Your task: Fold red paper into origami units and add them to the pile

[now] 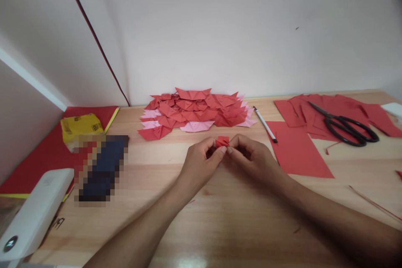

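Between my two hands is a small folded piece of red paper (222, 140), raised over the wooden table. My left hand (202, 155) pinches its left side between thumb and fingers. On the right side, my right hand (251, 155) grips the same paper in a closed pinch, the thumb tips nearly touching. My fingers hide much of the folds. Just beyond my hands, against the wall, lies a heap of folded red paper shapes (188, 106) with pointed ends. A few pink folded shapes (196, 126) show at its edges.
Right of my hands lie a white pen (265, 124), a red paper sheet (300, 150), cut red sheets (339, 106) and black-handled scissors (348, 127). At left are a yellow packet (82, 127), a blurred dark object (106, 167) and a white power bank (37, 213).
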`<state>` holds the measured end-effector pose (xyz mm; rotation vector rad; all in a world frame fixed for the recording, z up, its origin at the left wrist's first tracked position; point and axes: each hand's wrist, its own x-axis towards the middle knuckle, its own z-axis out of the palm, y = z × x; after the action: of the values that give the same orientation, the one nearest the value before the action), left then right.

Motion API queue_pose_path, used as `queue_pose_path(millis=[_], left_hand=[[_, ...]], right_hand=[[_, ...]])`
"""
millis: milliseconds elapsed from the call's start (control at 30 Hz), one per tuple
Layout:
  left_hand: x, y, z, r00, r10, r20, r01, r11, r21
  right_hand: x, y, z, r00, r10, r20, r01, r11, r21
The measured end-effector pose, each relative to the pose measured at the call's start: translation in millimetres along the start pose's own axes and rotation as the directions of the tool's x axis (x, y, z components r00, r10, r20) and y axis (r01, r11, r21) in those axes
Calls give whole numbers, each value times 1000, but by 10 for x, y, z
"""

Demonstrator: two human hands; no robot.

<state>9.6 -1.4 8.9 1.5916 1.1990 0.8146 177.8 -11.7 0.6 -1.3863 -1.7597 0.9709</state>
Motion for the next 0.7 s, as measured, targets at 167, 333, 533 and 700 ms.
queue_pose_path(millis=[167,333,533,700], left_hand=[[-9,-13,-1,999,36,18,-34,995,-92],[-2,-19,-5,998,-5,58,16,982,-190],[12,-25,-21,999,-17,44,21,996,-91],[-8,-20,-7,996,75,-38,-73,997,38]], right_hand=[[-5,3,13,999,-51,17,51,998,-25],[4,-17,8,998,-59,33,59,998,-1],[1,-5,4,999,-44,16,45,999,-30],[7,-6,-10,994,-78,73,79,997,-2]])
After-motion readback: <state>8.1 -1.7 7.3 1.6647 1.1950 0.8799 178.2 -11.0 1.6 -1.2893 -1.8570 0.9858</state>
